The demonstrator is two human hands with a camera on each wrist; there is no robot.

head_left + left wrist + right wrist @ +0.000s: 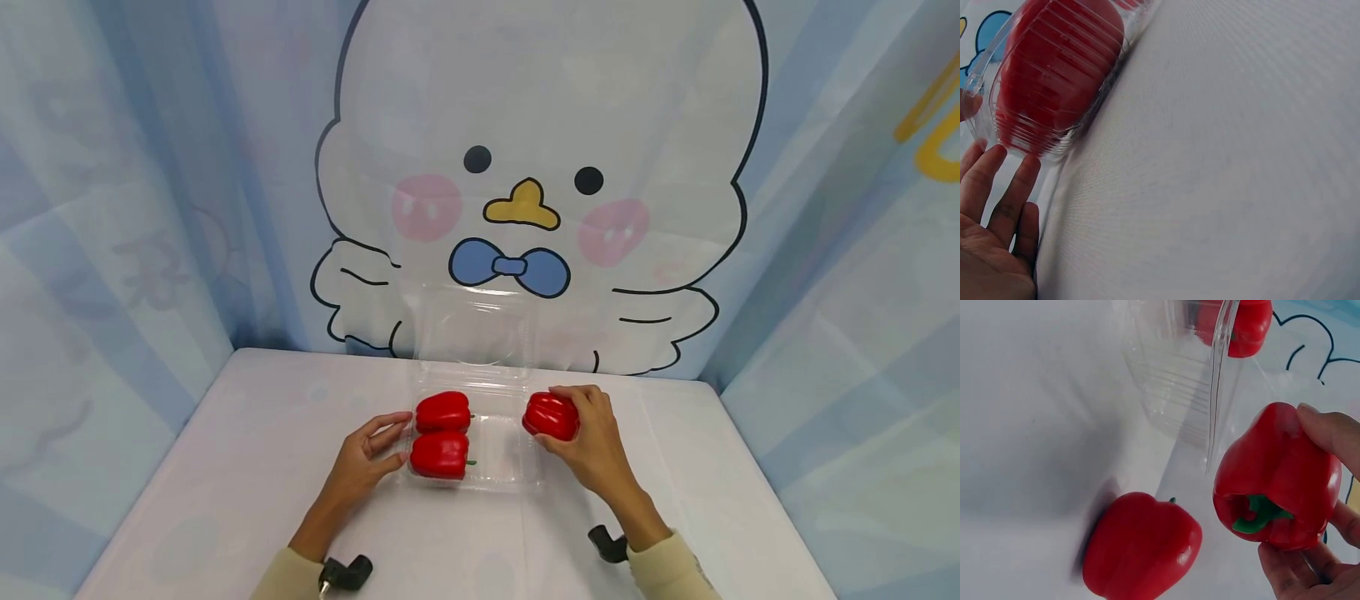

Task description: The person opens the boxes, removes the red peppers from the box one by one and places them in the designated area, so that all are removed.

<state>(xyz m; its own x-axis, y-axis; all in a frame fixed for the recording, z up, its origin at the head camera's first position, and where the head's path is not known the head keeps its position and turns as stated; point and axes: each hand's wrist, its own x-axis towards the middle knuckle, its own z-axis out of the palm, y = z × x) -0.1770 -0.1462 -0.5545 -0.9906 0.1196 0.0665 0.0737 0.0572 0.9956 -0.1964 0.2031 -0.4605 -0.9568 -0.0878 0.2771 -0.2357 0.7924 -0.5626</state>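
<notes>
A clear plastic clamshell box lies with its lid raised against the backdrop. Two red bell peppers, a far one and a near one, sit side by side in its left half. My left hand touches the box's left side, fingers extended and fingertips at the ribbed wall in the left wrist view. To the right of the box, my right hand grips another red bell pepper between thumb and fingers, its green stem showing. Below this pepper in the right wrist view, one more rests on the table.
The white-covered table meets a backdrop printed with a cartoon bird, close behind the box. Blue-and-white curtains hang on both sides. Small black devices sit at both wrists.
</notes>
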